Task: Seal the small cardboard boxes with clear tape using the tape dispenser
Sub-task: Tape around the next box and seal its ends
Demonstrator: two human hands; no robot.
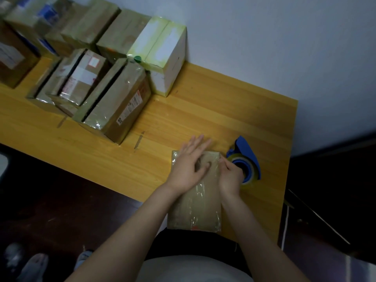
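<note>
Head view: small cardboard box (196, 192) lies flat at the near right of the tabletop (203, 110), its near end at the tabletop's near edge, close to the person's body where both arms can bear down on it; glossy film across its top suggests tape covers much of that face. Left hand (189, 167) lies on the far half of the box, palm down, fingers straight and spread, the tips passing the far edge; its grip is open and holds nothing, and it seems placed there to pin the box and smooth the film. Right hand (231, 177) sits at the box's right edge, fingers curled in towards the far right corner, heel against the roll of clear tape (251, 177); whether this grip pinches a tape end, presses it down or holds the roll I cannot tell, the strip being too faint to see. Tape dispenser (247, 151), blue, stands just beside the box on the right, likely kept that close so the tape runs short and taut onto the side. Far left, well apart, brown boxes (117, 102) stand packed together with a white carton (168, 64) against the wall, most shiny with tape; probably the finished lot, set clear of the working space.
</note>
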